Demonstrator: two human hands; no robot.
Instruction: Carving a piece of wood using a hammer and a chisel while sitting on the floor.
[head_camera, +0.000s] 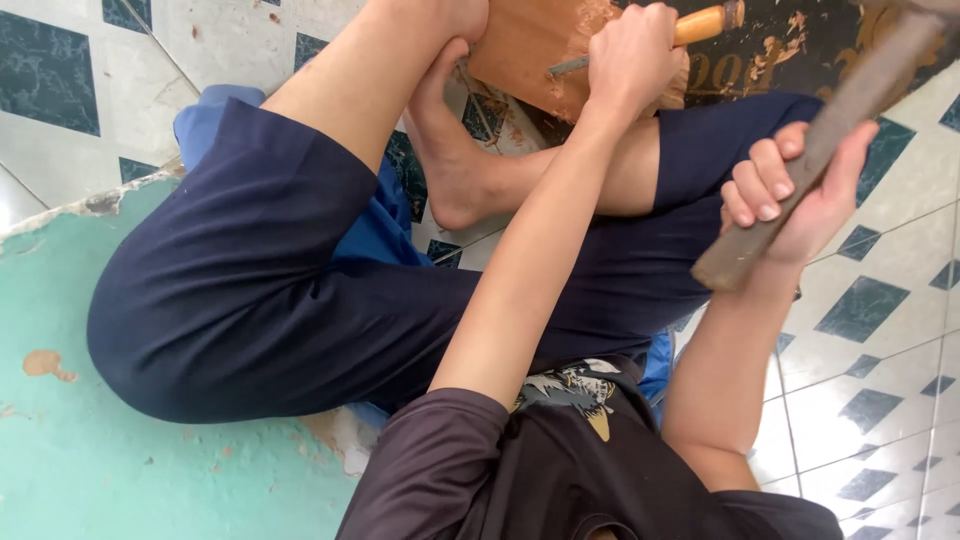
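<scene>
A steel chisel with a yellow wooden handle (640, 45) is gripped in the closed left hand (632, 55), its blade set against a reddish-brown wooden board (525, 45) that is pinned to the tiled floor (870, 330) by a bare foot (450, 150). A worn wooden mallet handle (800, 160) is clenched near its end in the right hand (785, 195), raised beside the knee. Both tools are judged stiff and fairly weighty, best held by the handles; the board looks hard and rigid.
</scene>
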